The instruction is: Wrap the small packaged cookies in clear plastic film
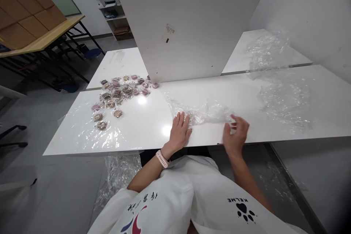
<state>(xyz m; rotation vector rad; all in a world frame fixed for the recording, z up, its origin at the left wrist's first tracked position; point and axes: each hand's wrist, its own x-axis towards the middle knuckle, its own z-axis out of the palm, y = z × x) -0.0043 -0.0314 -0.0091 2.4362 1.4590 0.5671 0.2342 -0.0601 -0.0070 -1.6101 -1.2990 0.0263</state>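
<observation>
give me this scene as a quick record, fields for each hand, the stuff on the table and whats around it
left hand: the left hand lies palm down at the left end of the clear plastic film
right hand: the right hand, fingers bent, is at the film's other end; grip unclear
left side of table: small wrapped pieces, loosely clustered
right side of table: crumpled plastic sheet
surface: white table
behind: upright white panel
</observation>
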